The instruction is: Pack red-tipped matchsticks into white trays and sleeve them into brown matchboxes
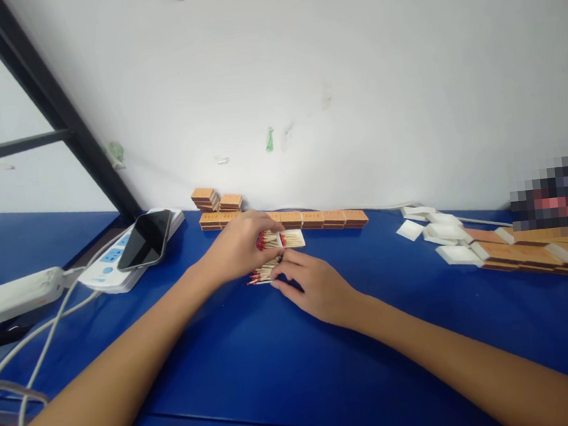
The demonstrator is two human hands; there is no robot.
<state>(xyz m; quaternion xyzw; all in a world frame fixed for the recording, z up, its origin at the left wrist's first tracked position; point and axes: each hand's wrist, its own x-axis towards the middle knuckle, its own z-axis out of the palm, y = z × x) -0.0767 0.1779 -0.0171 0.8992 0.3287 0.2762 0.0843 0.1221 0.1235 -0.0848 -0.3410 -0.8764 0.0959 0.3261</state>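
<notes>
At the left end of the blue desk (289,366), a white block (16,300) lies among white cables (60,315). A black frame (62,124) slopes down beside it. Next, a power strip (102,276) is noted, with a phone (146,238) lying on it, dark screen up.

Further right, near the wall (352,86), matchboxes (333,217) form a long row; two small stacks (204,195) rise at its left end.

In front of that row, as I observe it, the left hand (249,243) is bent palm down over red-headed matches (264,273); its fingers are partly hidden, and I cannot tell whether they grip anything. Matches lie on the desk between the hands, heads mostly to the left. Just right of the left hand's fingertips sits a white tray (294,239) containing more matches.

The right hand (316,287) has thumb and forefinger narrowly parted at the loose matches; whether it holds any cannot be determined.

Well to the right, several white trays (449,232) lie jumbled against stacked boxes (524,253).
</notes>
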